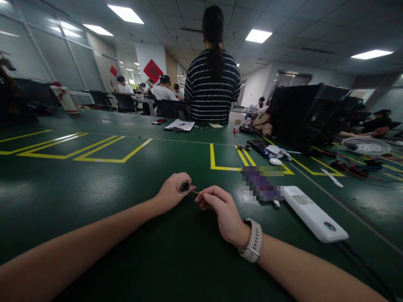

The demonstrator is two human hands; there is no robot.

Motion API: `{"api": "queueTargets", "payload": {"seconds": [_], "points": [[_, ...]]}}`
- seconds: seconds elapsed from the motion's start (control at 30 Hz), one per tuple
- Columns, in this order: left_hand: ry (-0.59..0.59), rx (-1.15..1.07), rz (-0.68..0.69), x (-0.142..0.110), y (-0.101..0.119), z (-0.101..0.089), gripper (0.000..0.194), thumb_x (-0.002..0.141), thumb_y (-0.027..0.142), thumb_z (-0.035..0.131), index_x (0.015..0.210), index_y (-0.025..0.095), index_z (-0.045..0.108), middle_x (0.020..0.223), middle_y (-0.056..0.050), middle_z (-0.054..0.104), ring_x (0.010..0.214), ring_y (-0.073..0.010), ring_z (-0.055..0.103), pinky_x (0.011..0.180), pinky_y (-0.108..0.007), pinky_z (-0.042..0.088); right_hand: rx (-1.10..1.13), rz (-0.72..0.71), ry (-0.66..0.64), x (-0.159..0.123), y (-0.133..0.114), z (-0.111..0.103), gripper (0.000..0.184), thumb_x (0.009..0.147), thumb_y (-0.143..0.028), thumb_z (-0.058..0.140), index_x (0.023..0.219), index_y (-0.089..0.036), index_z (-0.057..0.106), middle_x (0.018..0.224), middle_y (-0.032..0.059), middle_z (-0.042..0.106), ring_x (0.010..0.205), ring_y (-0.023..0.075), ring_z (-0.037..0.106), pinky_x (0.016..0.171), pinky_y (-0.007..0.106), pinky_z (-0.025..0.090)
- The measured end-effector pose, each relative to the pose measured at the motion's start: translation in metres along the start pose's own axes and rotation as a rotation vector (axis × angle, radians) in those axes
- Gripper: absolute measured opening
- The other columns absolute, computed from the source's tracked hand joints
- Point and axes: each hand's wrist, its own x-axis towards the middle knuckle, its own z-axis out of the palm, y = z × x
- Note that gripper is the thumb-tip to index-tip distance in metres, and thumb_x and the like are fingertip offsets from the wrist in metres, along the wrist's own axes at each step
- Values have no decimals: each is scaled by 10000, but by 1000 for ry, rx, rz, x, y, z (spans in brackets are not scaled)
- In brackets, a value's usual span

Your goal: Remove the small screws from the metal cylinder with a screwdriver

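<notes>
My left hand [168, 193] is closed around a small dark cylinder [184, 187], whose round end with a shiny rim faces me. A thin, pale, wire-like piece [194, 191] runs from beside that end to the fingertips of my right hand [225, 214]. The thumb and fingers of my right hand are pinched together on it; I cannot make out its exact kind. Both hands hover near each other over the green tabletop [151, 260], and a light watch strap [252, 241] circles my right wrist.
Right of my hands lie a blurred-out flat object [262, 184] and a white cabled device [315, 214]. Farther back are a white oval piece [275, 161], a red screwdriver [235, 132], a clipboard [179, 125] and a large black case [302, 111]. A person in stripes [212, 92] stands beyond.
</notes>
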Motion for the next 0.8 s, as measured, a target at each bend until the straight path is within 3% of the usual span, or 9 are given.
{"api": "queueTargets", "payload": {"seconds": [0.23,0.43,0.53,0.8], "points": [[4,-162,-15,-2,2,1,230,756,315,557,614,181,435,619,42,445,569,-109,446,519,-225,361,208,93,0,4,-2,-2,91,751,-219,556,747,-160,626,735,33,650,682,146,554,629,277,407],[-6,14,-16,-1,1,0,187,770,286,540,636,179,466,633,31,474,604,-131,467,565,-254,362,-12,-34,24,-1,2,0,107,788,-224,541,774,-172,635,774,28,646,722,150,551,673,294,418],[-21,70,0,-1,1,0,183,779,279,532,638,179,473,640,28,486,619,-138,470,594,-268,360,-64,-31,3,-1,2,0,101,779,-223,555,772,-170,640,772,28,647,713,148,551,663,293,417],[-23,-21,20,-1,-1,1,234,781,307,541,614,181,436,625,37,455,597,-123,454,562,-247,355,194,104,-6,6,-2,-4,95,729,-200,559,718,-147,636,704,35,661,624,129,543,605,267,391]]}}
